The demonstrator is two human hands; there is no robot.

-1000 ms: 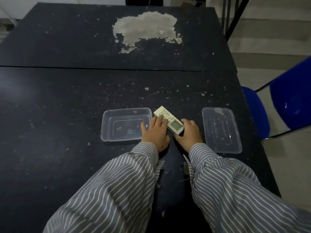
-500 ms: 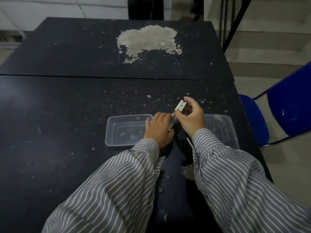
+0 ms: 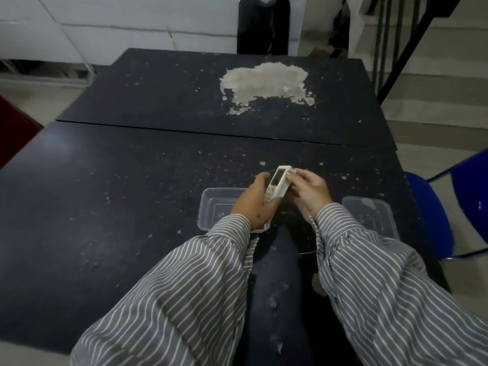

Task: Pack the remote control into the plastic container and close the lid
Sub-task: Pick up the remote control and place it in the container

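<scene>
While both hands, left hand and right hand, pinch long white remote, clear plastic box sits open on scratched black table.

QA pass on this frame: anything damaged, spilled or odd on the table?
Yes: the black table is damaged. A large pale patch on the far half shows the coating worn off, with small flecks scattered toward the container. Remote control, lid and container look intact.
</scene>
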